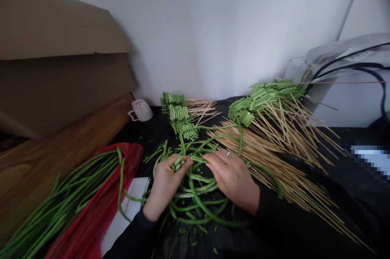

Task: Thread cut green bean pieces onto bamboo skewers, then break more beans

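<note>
Cut green bean pieces (177,164) are gathered in my left hand (166,179), its fingers curled around them. My right hand (233,175), with a ring on one finger, pinches a long green bean (198,159) close to the left fingertips. Beneath and around both hands lies a loose tangle of long green beans (210,210) on a black cover (179,244). Short bits of bean are scattered in front of me. Part of the bean between my hands is hidden by my fingers.
Bean pieces on skewers (179,114) are stacked at the back, with another stack (271,94) farther right. Bare wooden skewers (274,161) spread out on the right. A white mug (141,110), a cardboard box (61,68) and a red bag (91,210) of long beans stand left.
</note>
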Available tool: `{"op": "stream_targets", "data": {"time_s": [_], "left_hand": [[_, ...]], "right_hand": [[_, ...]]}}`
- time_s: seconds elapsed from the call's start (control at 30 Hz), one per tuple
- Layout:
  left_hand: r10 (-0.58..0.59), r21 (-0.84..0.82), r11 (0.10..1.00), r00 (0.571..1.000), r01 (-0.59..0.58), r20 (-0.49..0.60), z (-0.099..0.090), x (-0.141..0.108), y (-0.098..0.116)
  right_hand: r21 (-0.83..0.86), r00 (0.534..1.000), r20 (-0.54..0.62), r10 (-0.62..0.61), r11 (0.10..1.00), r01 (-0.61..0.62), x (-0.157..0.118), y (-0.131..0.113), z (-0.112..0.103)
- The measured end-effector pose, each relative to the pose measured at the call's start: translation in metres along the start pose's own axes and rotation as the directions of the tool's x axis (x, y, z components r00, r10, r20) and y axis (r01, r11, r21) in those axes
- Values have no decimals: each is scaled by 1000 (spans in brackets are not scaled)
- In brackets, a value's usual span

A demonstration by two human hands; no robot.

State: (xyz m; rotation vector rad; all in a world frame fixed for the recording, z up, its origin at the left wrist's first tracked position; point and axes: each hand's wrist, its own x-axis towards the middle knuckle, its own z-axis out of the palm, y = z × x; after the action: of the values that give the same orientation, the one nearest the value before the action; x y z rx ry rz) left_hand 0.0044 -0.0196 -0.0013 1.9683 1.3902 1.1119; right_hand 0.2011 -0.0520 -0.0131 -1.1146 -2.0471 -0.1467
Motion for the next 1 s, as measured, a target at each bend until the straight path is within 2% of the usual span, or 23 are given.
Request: {"op": "stream_targets", "data": {"time_s": [0.1, 0.17, 0.33, 0.47, 0.53, 0.67, 0.77, 0.87, 1.0], "left_hand": [[-124, -79, 989, 992, 126, 25, -4, 0, 7], [-165, -151, 974, 985, 170, 48, -6, -1, 13], [-135, -233, 960, 985, 157, 105, -7, -1, 24], [-121, -259, 958, 992, 123, 22, -11, -3, 23], [-119, -310, 943, 993, 120, 24, -15, -4, 21], [-159, -462, 856, 968, 232, 192, -16, -6, 20], [-226, -476, 809, 930, 344, 289, -13, -5, 20], [-251, -402, 829, 901, 389, 355, -11, -5, 18], [-181, -309, 890, 882, 335, 436, -11, -6, 16]], "right_hand": [[-30, 1000, 15, -4, 1000, 5, -1, 2, 0], [-40, 1000, 13, -17, 999, 17, -1, 2, -1], [-43, 997, 53, -57, 997, 59, -1, 2, 0], [-76, 994, 105, -35, 996, 43, 3, 6, -1], [-86, 993, 116, -23, 996, 33, 4, 8, -3], [-58, 995, 69, -72, 995, 77, 4, 9, -6], [-43, 992, 10, -123, 991, 123, 3, 7, -6], [-62, 985, -41, -168, 984, 165, 2, 6, -6], [-125, 970, -49, -239, 965, 231, 2, 5, -8]]}}
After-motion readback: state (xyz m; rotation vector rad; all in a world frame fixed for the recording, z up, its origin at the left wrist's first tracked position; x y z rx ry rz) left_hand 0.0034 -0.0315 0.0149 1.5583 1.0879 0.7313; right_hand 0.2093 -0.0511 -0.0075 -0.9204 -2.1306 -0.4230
